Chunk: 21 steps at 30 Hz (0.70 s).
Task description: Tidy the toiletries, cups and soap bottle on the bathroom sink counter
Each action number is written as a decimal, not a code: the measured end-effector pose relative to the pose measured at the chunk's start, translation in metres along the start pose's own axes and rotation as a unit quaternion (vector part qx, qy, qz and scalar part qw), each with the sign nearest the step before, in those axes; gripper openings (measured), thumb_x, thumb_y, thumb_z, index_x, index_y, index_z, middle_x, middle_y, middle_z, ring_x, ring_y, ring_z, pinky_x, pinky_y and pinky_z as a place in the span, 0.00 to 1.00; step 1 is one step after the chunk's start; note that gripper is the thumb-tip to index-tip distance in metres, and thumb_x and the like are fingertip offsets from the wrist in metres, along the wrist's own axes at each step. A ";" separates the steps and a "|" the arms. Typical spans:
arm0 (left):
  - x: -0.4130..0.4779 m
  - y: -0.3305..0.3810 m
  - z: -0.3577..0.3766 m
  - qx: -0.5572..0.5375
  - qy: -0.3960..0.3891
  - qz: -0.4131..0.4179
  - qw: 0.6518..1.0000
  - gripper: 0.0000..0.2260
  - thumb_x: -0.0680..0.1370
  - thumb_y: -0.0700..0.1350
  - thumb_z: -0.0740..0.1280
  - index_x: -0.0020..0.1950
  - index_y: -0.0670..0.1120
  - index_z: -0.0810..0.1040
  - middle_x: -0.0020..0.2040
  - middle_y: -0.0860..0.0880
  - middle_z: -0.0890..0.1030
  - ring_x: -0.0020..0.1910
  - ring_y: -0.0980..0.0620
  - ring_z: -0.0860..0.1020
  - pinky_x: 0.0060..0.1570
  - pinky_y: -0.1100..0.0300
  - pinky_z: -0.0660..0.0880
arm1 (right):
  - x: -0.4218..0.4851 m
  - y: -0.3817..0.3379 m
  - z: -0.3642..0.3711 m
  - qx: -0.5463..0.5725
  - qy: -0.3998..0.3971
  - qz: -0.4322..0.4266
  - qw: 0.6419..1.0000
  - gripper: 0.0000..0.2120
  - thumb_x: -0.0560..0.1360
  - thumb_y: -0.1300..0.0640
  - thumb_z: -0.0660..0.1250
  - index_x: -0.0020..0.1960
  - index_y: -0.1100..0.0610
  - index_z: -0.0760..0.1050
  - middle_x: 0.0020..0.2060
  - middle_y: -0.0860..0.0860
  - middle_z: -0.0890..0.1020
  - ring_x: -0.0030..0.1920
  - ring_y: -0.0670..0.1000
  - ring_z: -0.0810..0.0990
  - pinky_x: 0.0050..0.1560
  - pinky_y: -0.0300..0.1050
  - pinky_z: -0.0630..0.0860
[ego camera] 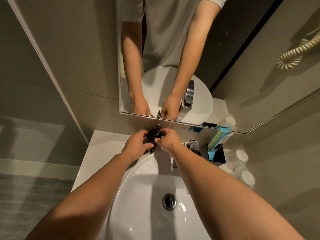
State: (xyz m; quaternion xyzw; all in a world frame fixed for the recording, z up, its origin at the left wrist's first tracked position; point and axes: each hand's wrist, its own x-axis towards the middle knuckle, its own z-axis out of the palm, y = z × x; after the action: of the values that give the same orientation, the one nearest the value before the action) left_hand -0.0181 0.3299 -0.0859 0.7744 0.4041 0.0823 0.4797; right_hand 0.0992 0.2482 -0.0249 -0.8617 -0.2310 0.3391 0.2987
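A dark soap bottle (153,135) with a pump top stands upright on the counter (102,149) behind the sink, close to the wall. My left hand (136,146) wraps its left side and my right hand (168,141) grips its right side, so most of the bottle is hidden. At the right, a black holder (217,155) carries blue and patterned toiletry packets (218,137). Clear glass cups with white lids (241,155) stand at the far right of the counter.
A white oval basin (147,196) with a metal drain (169,201) fills the foreground. The chrome tap (174,162) is mostly hidden under my right forearm. A mirror (173,58) hangs just above the counter. A coiled cord (294,52) hangs on the right wall.
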 end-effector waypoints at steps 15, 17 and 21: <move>-0.014 0.001 -0.008 0.014 0.008 -0.002 1.000 0.32 0.73 0.49 0.77 0.74 0.50 0.69 0.70 0.49 0.76 0.69 0.48 0.74 0.67 0.47 0.74 | -0.022 -0.006 -0.011 -0.043 0.011 -0.006 0.999 0.27 0.78 0.64 0.70 0.75 0.63 0.67 0.71 0.58 0.75 0.72 0.59 0.73 0.70 0.48 0.68; -0.018 0.002 -0.013 0.043 0.005 -0.004 0.999 0.35 0.73 0.52 0.76 0.77 0.49 0.65 0.73 0.47 0.72 0.70 0.46 0.73 0.67 0.46 0.73 | -0.027 -0.007 -0.012 -0.076 0.006 -0.011 0.997 0.29 0.78 0.63 0.70 0.76 0.63 0.65 0.73 0.59 0.73 0.73 0.59 0.71 0.71 0.48 0.67; -0.032 0.011 -0.023 0.124 0.001 0.017 0.992 0.36 0.75 0.56 0.73 0.78 0.48 0.62 0.74 0.46 0.69 0.68 0.45 0.74 0.66 0.46 0.73 | -0.041 -0.016 -0.012 -0.177 0.015 -0.033 0.984 0.26 0.77 0.62 0.70 0.72 0.62 0.67 0.69 0.60 0.75 0.69 0.62 0.74 0.68 0.50 0.70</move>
State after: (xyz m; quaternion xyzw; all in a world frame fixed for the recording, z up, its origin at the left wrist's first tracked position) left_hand -0.0444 0.3205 -0.0565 0.8346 0.3985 0.0405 0.3782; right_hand 0.0779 0.2310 0.0116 -0.8977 -0.3114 0.2699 0.1560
